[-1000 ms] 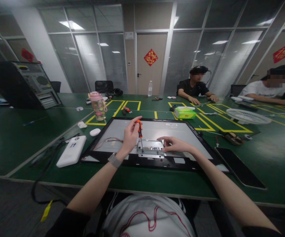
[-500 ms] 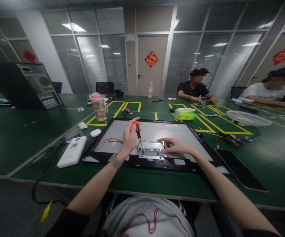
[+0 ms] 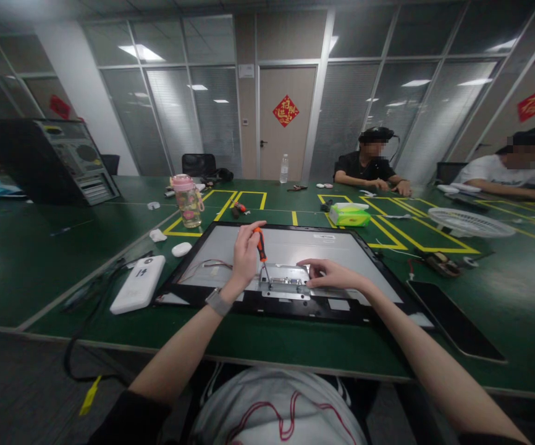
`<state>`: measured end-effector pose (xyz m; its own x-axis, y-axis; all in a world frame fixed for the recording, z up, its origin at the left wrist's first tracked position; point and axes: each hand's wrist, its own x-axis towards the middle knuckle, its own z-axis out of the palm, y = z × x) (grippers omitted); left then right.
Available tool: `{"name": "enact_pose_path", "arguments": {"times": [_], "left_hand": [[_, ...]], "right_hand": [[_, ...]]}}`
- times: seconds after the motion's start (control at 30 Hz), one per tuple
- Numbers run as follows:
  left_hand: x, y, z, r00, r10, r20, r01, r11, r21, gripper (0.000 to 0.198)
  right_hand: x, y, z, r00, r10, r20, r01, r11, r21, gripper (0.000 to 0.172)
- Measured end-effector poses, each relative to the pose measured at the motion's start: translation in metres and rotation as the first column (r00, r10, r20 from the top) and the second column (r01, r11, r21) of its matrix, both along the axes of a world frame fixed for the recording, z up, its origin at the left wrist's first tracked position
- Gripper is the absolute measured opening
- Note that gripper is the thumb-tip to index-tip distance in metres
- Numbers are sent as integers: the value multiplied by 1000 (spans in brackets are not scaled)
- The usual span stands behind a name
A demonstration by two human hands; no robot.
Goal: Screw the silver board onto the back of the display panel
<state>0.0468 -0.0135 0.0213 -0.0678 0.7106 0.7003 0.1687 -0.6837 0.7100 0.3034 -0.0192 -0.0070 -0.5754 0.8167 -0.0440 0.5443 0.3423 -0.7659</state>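
Observation:
My left hand (image 3: 245, 256) is closed on a screwdriver (image 3: 261, 247) with an orange and black handle. The screwdriver stands nearly upright, slightly tilted, its tip down at the left part of a silver metal bracket (image 3: 282, 272) with connector ports along its front edge. My right hand (image 3: 330, 274) has its thumb and fingers bent around the right end of that bracket. Beneath both lies a flat display panel (image 3: 290, 241), its grey back up inside a black frame. Thin wires (image 3: 207, 263) run across its left side. The contact at the screw is too small to make out.
Left of the panel are a white power bank (image 3: 138, 285), a white case (image 3: 181, 249) and a pink-lidded bottle (image 3: 186, 201). A dark phone-like slab (image 3: 455, 319) lies right. Behind are a green tissue pack (image 3: 349, 215) and a fan grille (image 3: 470, 222). Two people sit across, right.
The view has shifted slightly. My hands, the screwdriver and the bracket keep nearly the same places. The far co-worker's hands have moved a little.

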Motion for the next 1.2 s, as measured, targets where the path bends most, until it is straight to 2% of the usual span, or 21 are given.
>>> {"name": "enact_pose_path", "arguments": {"times": [0.13, 0.37, 0.57, 0.8, 1.0, 1.2], "left_hand": [[-1, 3, -1, 998, -39, 50, 41, 998, -40, 32], [-1, 2, 1, 1000, 18, 26, -18, 1000, 2, 26], [-1, 2, 1, 1000, 18, 22, -17, 1000, -4, 26], [0, 2, 1, 1000, 5, 24, -5, 1000, -20, 26], [0, 2, 1, 999, 4, 33, -3, 1000, -29, 26], [-1, 3, 1, 1000, 14, 28, -13, 999, -29, 27]], "right_hand": [[0, 0, 1, 1000, -1, 14, 1, 1000, 6, 70], [0, -1, 2, 1000, 6, 19, -6, 1000, 20, 70], [2, 0, 1, 1000, 4, 17, -4, 999, 40, 58], [2, -1, 3, 999, 13, 42, -16, 997, 76, 55], [1, -1, 5, 998, 39, 55, -44, 995, 93, 58], [-1, -2, 5, 999, 13, 49, -17, 996, 88, 61]]}}
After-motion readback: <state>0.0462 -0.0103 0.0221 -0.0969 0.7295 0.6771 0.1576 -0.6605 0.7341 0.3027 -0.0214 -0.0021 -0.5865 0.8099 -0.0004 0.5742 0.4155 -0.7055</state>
